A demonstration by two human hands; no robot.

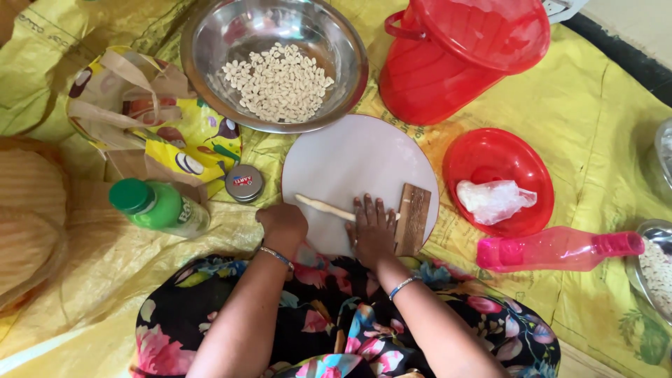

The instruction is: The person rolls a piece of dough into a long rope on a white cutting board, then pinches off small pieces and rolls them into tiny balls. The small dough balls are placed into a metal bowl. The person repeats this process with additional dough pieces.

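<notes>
Head view: the right hand (371,227) lies flat, fingers spread, pressing one end of a thin dough rope (327,206) on the round white board (357,157), just beside a ridged wooden paddle (413,218). The left hand (283,224) is curled loosely by the rope's other end; its grip is hidden. The steel bowl (210,42) already holds many small shaped pieces (278,82); the rope looks uncut.

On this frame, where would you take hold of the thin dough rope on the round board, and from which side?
Grip the free left end of the dough rope, coming from above. It lies flat on the round board, running left to right, and its right end sits under the right hand. The left hand, fisted just below that end, is probably nearest. A light pinch seems wise.
</notes>
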